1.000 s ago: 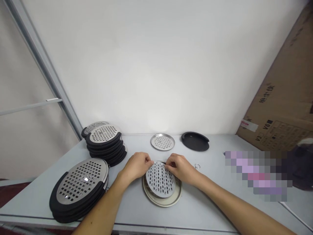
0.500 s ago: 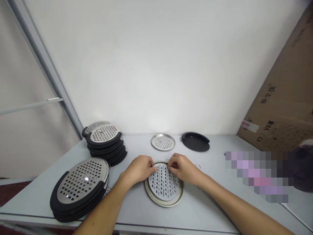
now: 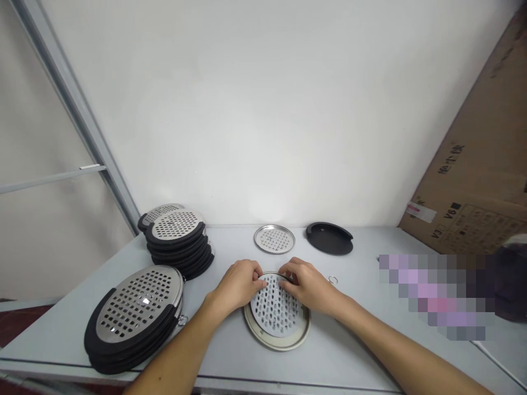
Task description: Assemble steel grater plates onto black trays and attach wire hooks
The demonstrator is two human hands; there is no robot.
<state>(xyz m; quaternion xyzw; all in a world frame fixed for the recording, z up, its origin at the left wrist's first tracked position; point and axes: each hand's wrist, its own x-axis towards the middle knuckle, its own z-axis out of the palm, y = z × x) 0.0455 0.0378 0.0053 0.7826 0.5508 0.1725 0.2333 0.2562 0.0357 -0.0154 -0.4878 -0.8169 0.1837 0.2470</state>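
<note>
A perforated metal grater disc [image 3: 275, 315] lies within a round, pale metal dish [image 3: 284, 345] on the table in front of me. The disc sits off-centre, towards the far rim, so the dish shows at the near side. My left hand [image 3: 244, 278] pinches the disc's upper left edge between thumb and fingers. At the upper right edge, my right hand [image 3: 305, 281] grips the same disc, thumb on top and fingers curled over the rim. My fingers hide part of the far rim.
Behind lie a rimmed grater disc [image 3: 274, 240] and a black round holder [image 3: 329, 239]. A small metal ring [image 3: 333, 280] rests right of my hand. Black-edged round graters are stacked front left [image 3: 134, 312] and back left [image 3: 179, 244]. A cardboard box [image 3: 473, 181] stands at right.
The fingers of my right hand have shifted slightly left along the disc's far edge. My left hand stays at its edge, and the dish is nearly where it was.
</note>
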